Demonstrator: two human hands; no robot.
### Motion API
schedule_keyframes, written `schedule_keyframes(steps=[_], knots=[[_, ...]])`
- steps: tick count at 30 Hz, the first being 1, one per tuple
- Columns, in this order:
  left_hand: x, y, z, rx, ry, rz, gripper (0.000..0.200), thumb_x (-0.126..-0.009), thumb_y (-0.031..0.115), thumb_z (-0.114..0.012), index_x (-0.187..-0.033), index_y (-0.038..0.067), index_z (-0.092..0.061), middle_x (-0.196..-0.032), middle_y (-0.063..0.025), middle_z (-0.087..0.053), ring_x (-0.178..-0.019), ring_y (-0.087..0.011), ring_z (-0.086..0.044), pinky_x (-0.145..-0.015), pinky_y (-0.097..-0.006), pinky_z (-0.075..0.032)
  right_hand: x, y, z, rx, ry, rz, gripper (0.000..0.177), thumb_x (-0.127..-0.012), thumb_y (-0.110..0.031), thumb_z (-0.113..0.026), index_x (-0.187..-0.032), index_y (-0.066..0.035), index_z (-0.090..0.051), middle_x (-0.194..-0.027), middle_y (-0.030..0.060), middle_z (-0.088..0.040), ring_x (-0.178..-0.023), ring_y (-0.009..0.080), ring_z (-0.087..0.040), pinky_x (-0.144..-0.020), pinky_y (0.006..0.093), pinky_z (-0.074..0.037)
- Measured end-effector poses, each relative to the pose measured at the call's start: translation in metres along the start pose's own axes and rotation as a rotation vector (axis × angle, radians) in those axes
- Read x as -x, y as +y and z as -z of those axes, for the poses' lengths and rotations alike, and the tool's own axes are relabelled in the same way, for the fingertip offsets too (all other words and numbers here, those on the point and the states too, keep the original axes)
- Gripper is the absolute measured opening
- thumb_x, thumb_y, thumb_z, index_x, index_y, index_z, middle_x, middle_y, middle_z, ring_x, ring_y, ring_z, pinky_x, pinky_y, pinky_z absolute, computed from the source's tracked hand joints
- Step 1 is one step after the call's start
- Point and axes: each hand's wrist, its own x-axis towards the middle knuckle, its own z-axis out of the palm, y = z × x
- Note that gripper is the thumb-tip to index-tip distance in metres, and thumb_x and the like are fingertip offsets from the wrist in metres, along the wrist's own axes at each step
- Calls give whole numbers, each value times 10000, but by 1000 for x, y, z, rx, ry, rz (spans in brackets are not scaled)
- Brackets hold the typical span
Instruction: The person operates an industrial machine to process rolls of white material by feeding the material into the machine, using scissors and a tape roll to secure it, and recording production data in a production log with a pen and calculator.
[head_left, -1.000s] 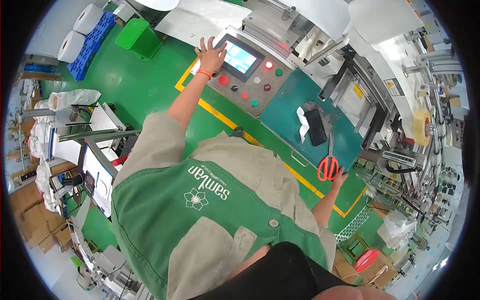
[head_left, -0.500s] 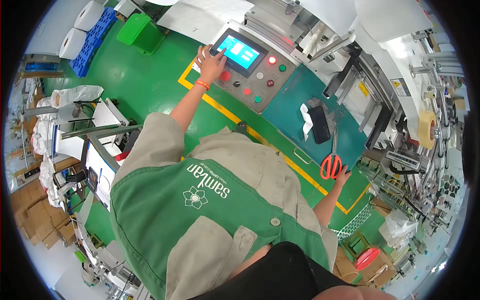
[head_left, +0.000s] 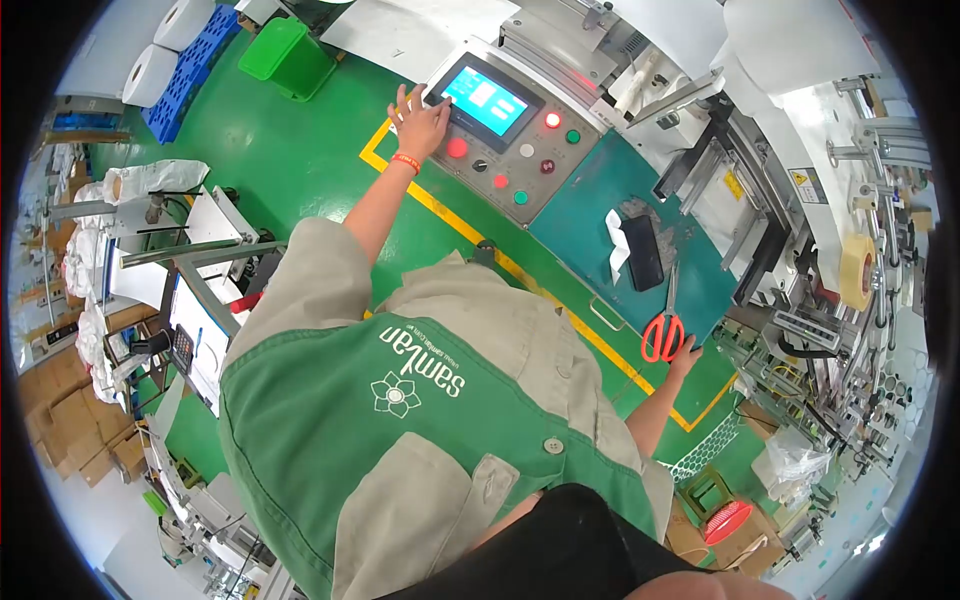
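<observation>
My left hand (head_left: 420, 122) is at the lower left corner of the lit touchscreen (head_left: 487, 101), fingers spread, one fingertip at the screen's edge. It holds nothing. The control panel (head_left: 511, 160) carries the screen along with red, green and white buttons. My right hand (head_left: 684, 358) rests at the near edge of the teal work table (head_left: 585, 215), fingers partly seen and apart. It lies beside the orange handles of a pair of scissors (head_left: 662, 335), and I see no grip on them. A black phone (head_left: 643, 252) and a curled white strip (head_left: 616, 247) lie beyond the scissors.
Machine frames and a yellow tape roll (head_left: 857, 271) stand to the right. A green bin (head_left: 288, 60) and a blue pallet (head_left: 190, 75) with white rolls are at upper left. A desk with a calculator (head_left: 182, 346) stands at left. Yellow floor tape (head_left: 440, 213) runs before the machine.
The view has shifted slightly. My left hand has drawn back a little from the screen face toward its lower left corner, fingers spreading. My right hand stays beside the scissors.
</observation>
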Motion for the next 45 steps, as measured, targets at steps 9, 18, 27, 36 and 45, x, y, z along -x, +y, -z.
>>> schedule_keyframes(steps=[9,18,27,36,45], knots=[[-55,18,-12,-14,68,-98,328,-912,437,-444,-1190,361,-599,-1402,-67,-315,-1362,-387,-78,-1027,-637,-75,0,0,-1,11,20,10,750,-879,-515,-508,-1329,65,-350,-1289,301,-437,-1169,421,-457,-971,440,-377],[-40,13,2,-9,264,-64,227,-894,344,-514,-971,292,-721,-1257,-12,-474,-1268,-323,-262,-1009,-492,-164,-2,4,-2,47,30,-8,766,-879,-532,-495,-1339,60,-342,-1310,295,-419,-1190,416,-439,-987,437,-364],[-7,-12,-9,-19,73,-20,301,-929,400,-426,-1000,322,-708,-1333,0,-413,-1320,-316,-175,-1026,-523,-107,4,-7,1,41,26,4,750,-887,-510,-497,-1337,68,-337,-1305,299,-421,-1186,414,-442,-983,432,-367],[-53,2,-14,73,196,-101,340,-915,434,-444,-887,278,-744,-1380,-21,-367,-1339,-362,-122,-1022,-576,-96,2,-4,1,3,2,-18,771,-880,-521,-503,-1342,71,-326,-1324,294,-401,-1201,409,-432,-994,427,-362],[-71,3,-20,89,-39,-22,335,-898,472,-466,-995,275,-719,-1437,-47,-299,-1362,-399,-50,-1014,-639,-79,2,-2,-1,12,24,13,741,-893,-490,-512,-1326,87,-341,-1308,302,-416,-1184,405,-451,-981,428,-376]])
